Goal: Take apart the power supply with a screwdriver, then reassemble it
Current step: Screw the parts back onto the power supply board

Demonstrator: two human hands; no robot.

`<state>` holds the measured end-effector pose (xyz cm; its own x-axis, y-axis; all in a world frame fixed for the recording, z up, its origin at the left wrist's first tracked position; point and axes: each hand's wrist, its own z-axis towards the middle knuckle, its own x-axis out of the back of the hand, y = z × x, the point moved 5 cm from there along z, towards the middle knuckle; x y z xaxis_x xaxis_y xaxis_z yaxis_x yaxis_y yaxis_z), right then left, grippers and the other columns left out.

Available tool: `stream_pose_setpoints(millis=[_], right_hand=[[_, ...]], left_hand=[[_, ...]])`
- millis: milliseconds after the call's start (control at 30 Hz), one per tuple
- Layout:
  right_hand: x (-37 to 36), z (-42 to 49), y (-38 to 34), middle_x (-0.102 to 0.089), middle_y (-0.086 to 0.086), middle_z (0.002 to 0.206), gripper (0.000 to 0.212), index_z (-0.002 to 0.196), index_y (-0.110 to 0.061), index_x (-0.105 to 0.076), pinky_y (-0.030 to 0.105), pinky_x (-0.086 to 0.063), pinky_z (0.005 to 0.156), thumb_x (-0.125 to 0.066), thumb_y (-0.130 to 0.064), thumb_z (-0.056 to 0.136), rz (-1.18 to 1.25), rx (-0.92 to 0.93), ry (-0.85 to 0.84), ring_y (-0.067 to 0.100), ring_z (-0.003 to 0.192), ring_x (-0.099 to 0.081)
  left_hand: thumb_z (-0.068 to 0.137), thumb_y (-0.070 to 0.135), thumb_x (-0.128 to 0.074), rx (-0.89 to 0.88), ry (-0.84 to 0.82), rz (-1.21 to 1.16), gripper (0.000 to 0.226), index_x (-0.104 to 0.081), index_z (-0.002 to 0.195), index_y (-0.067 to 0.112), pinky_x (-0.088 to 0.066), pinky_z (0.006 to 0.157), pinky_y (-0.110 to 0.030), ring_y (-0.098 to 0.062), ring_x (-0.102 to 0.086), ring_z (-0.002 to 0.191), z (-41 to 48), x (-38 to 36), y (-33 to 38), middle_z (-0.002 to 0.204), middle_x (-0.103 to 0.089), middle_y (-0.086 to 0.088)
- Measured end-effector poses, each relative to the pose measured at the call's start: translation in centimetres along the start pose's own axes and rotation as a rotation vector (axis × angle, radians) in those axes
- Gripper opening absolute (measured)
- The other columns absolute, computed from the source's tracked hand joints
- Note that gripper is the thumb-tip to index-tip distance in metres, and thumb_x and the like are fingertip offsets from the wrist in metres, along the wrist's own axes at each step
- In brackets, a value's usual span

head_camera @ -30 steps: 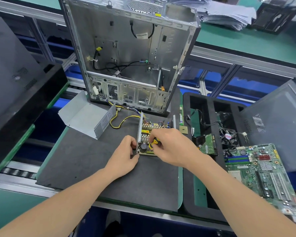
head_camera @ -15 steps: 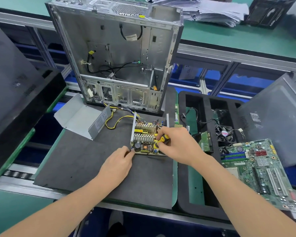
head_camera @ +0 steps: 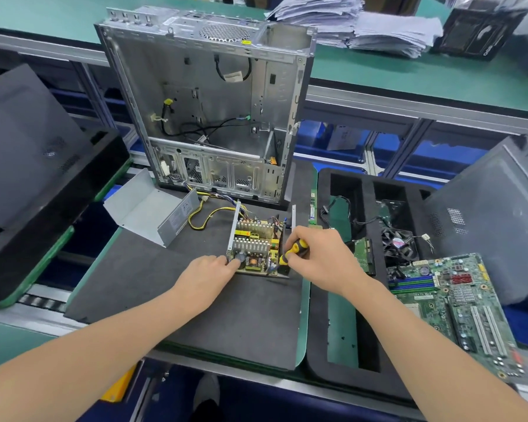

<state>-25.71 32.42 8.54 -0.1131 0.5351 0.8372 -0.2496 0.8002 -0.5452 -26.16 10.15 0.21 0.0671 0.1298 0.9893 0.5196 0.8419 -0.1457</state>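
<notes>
The screwdriver (head_camera: 294,251) shows only its yellow-and-black handle; the shaft and tip are hidden behind the right hand (head_camera: 320,260), whose fingers curl round the handle. The left hand (head_camera: 205,275) is apart from it, its thumb and forefinger pinching the near left corner of the power supply (head_camera: 255,249), their tips partly lost among the components. The power supply lies open near the right edge of the black foam mat (head_camera: 165,300), a shallow metal tray with thin upright side walls, holding a yellowish circuit board, ribbed aluminium heat sinks and a copper-wound coil. Yellow and black wires run from it toward the bare steel computer case (head_camera: 208,111), standing upright at the mat's far edge. A folded grey sheet-metal cover (head_camera: 150,208) lies at the mat's far left corner. Beside the mat's right edge, a black foam tray (head_camera: 317,330) holds a black fan (head_camera: 398,243) with loose cables, and a green motherboard (head_camera: 457,306) rests across the tray's right side, its lower corner blurred.
</notes>
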Motion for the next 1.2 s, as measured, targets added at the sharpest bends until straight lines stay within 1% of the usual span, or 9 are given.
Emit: stream_pose_setpoints(millis=[167,300,400,600,667,733,800,933,1200], right_hand=[[0.2,-0.4,0.3,-0.070,-0.013,0.078,0.004,0.093,-0.025,-0.069,0.016,-0.050,0.071,-0.070,-0.021,0.091,0.023,-0.005,-0.008,0.006,0.073,-0.066],[0.2,-0.6,0.2,-0.071,-0.012,0.078,0.004,0.095,-0.023,-0.070,0.030,-0.055,0.071,-0.069,-0.021,0.091,0.041,0.002,-0.002,0.011,0.070,-0.067],[0.1,-0.4,0.0,-0.072,-0.009,0.079,0.003,0.095,-0.023,-0.069,0.035,-0.057,0.071,-0.070,-0.023,0.092,0.061,-0.008,-0.009,0.015,0.072,-0.067],[-0.7,0.3,-1.0,-0.070,-0.012,0.077,0.006,0.095,-0.025,-0.069,0.010,-0.047,0.063,-0.072,-0.020,0.092,0.107,0.025,-0.007,-0.004,0.076,-0.065],[-1.0,0.5,-1.4,-0.070,-0.012,0.079,0.008,0.095,-0.026,-0.069,0.010,-0.049,0.065,-0.072,-0.018,0.093,0.137,0.034,-0.007,-0.003,0.077,-0.067],[-1.3,0.7,-2.0,-0.069,-0.013,0.081,0.009,0.096,-0.026,-0.068,0.013,-0.052,0.068,-0.071,-0.017,0.093,0.165,0.053,0.004,0.000,0.077,-0.068],[-1.6,1.0,-2.6,-0.068,-0.013,0.082,0.011,0.099,-0.027,-0.065,0.013,-0.051,0.069,-0.070,-0.018,0.094,0.176,0.080,0.011,0.001,0.078,-0.068],[-3.0,2.1,-4.3,-0.062,-0.015,0.087,0.013,0.103,-0.034,-0.054,0.030,-0.053,0.070,-0.060,-0.023,0.099,0.091,0.125,-0.036,0.008,0.081,-0.061],[-6.3,1.2,-5.4,-0.052,-0.018,0.103,0.015,0.107,-0.036,-0.041,0.043,-0.054,0.076,-0.053,-0.026,0.104,0.032,0.122,-0.043,0.012,0.084,-0.059]], left_hand=[[0.051,-0.001,-0.094,0.029,-0.028,-0.001,0.069,-0.075,0.115,0.016,-0.040,0.039,-0.028,-0.023,-0.059,0.046,-0.3,0.2,-0.2,0.063,-0.059,0.000],[0.038,0.001,-0.099,-0.010,-0.018,0.022,0.054,-0.071,0.082,0.016,-0.036,0.034,-0.024,-0.020,-0.051,0.037,-0.7,0.2,-0.2,0.054,-0.051,0.001],[0.031,-0.001,-0.097,-0.021,-0.023,0.017,0.057,-0.072,0.080,0.015,-0.036,0.034,-0.024,-0.018,-0.050,0.037,-1.2,0.0,0.0,0.055,-0.051,0.002],[0.024,0.010,-0.097,-0.050,-0.039,0.105,0.068,-0.082,0.091,0.014,-0.032,0.035,-0.022,-0.010,-0.052,0.039,-1.8,0.0,1.6,0.058,-0.058,0.004],[0.042,0.017,-0.096,-0.081,-0.052,0.098,0.071,-0.080,0.111,0.009,-0.042,0.044,-0.022,-0.012,-0.059,0.053,-2.3,-0.5,2.1,0.073,-0.066,0.000],[0.081,0.014,-0.073,-0.126,-0.018,0.049,0.068,-0.055,0.145,-0.001,-0.053,0.074,-0.030,-0.023,-0.065,0.088,-2.8,-1.5,1.9,0.106,-0.065,-0.010],[0.098,0.011,-0.052,-0.123,-0.023,-0.021,0.062,-0.037,0.156,-0.001,-0.052,0.092,-0.039,-0.029,-0.059,0.108,-3.0,-2.3,0.9,0.124,-0.059,-0.013],[0.092,0.014,-0.066,-0.226,0.079,-0.088,0.054,-0.058,0.144,0.001,-0.058,0.090,-0.040,-0.029,-0.066,0.104,-3.5,-3.0,-1.0,0.116,-0.067,-0.012],[0.101,0.026,-0.047,-0.357,0.281,-0.107,0.047,-0.058,0.140,0.001,-0.054,0.085,-0.044,-0.032,-0.062,0.098,-3.3,-4.5,-1.8,0.112,-0.066,-0.011]])
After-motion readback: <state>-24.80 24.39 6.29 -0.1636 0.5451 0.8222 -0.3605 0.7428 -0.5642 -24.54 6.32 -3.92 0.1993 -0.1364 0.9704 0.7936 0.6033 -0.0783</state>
